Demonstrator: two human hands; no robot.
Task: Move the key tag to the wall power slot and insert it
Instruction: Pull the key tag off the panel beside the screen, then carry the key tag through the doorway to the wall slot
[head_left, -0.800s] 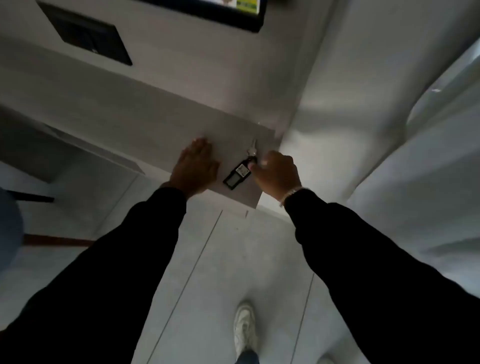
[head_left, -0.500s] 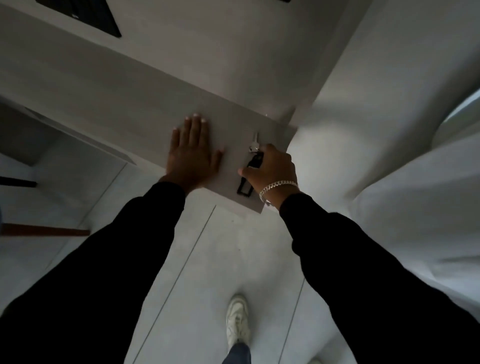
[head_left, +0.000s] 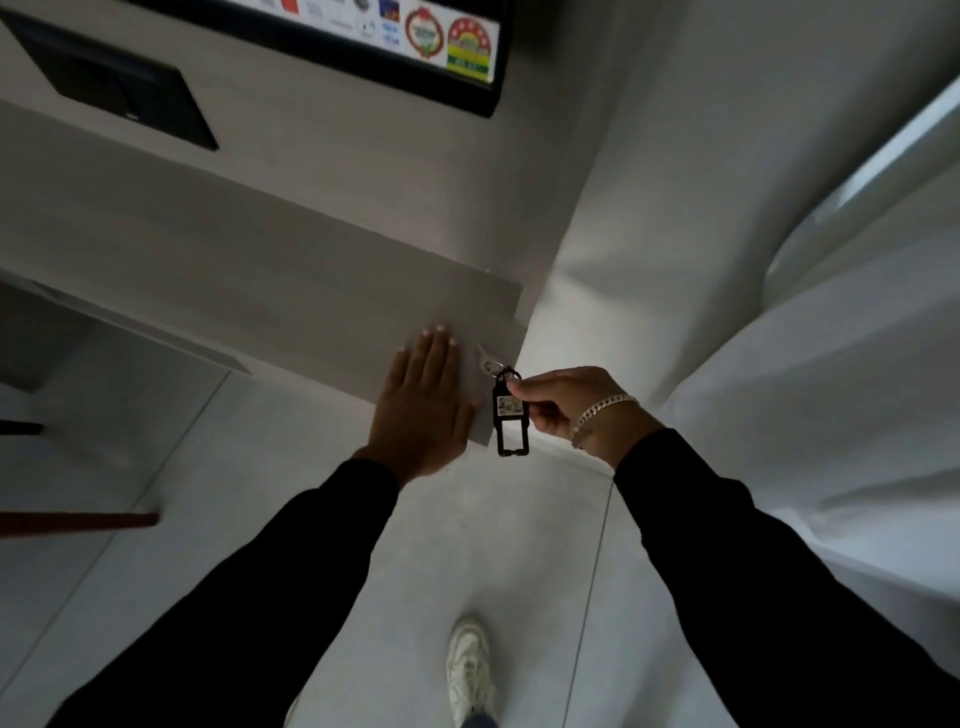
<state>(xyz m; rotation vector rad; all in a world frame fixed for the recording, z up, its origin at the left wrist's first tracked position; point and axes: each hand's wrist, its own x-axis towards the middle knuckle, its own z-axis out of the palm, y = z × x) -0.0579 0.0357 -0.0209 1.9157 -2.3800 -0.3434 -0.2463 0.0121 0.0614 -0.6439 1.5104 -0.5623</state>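
The pale grey laminate tabletop (head_left: 270, 270) ran from nine o'clock toward the room corner, and you stood at its near end, probably because the key had been lying there. Above it, at twelve o'clock, hung a black-framed screen (head_left: 415, 31) whose lower edge showed a row of coloured logos and round badges; none of that writing could be read. At ten o'clock a black rectangular wall panel (head_left: 119, 88) sat flush in the wall; whether it was the power slot you needed, I could not tell.

Your left hand (head_left: 423, 410) lay flat and open on the tabletop's corner, fingers together, holding nothing, seemingly to steady you. Your right hand (head_left: 558, 402), with a silver chain bracelet (head_left: 597, 415) at the wrist, pinched the black plastic rectangular key tag (head_left: 510, 415) between thumb and fingertips, just past the tabletop's edge. The tag hung upright, lifted clear of the surface, its silver metal key (head_left: 487, 359) trailing at eleven o'clock over the corner. A small paper label on the tag appeared to read "402". No insertion had begun.
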